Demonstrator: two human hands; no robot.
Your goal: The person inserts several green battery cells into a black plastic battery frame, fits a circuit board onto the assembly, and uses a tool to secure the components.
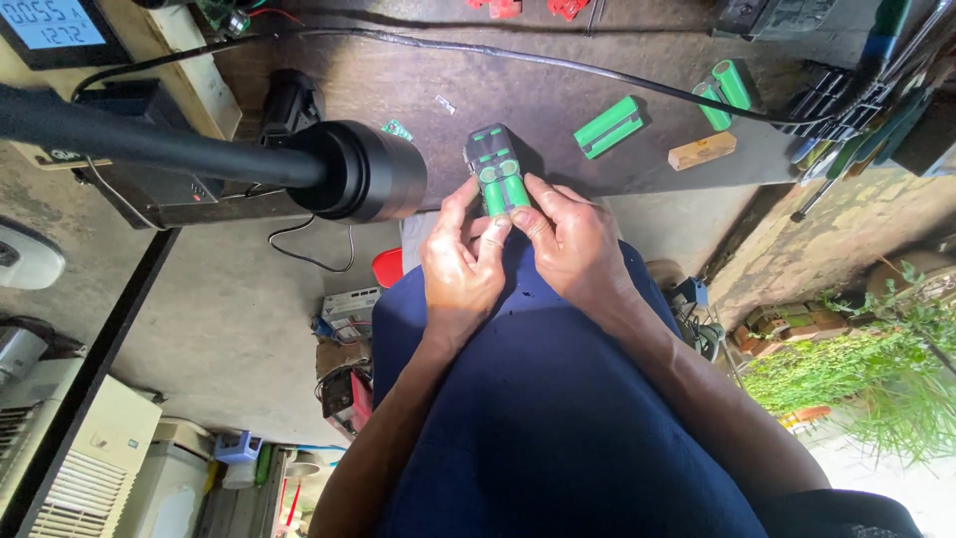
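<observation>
A small pack of green cylindrical battery cells (500,171) in a dark holder sits at the near edge of the brown workbench (558,95). Both hands hold it. My left hand (460,261) grips its near left side with thumb and fingers. My right hand (568,234) grips its near right side, the thumb pressed on a green cell. Both forearms rest over my dark blue lap.
A pair of green cells (607,127) and another pair (724,92) lie on the bench, with a small wooden block (702,150). A black cable (558,62) crosses the bench. A black cylindrical tool (349,171) juts in from the left. Hand tools (846,139) lie at the right.
</observation>
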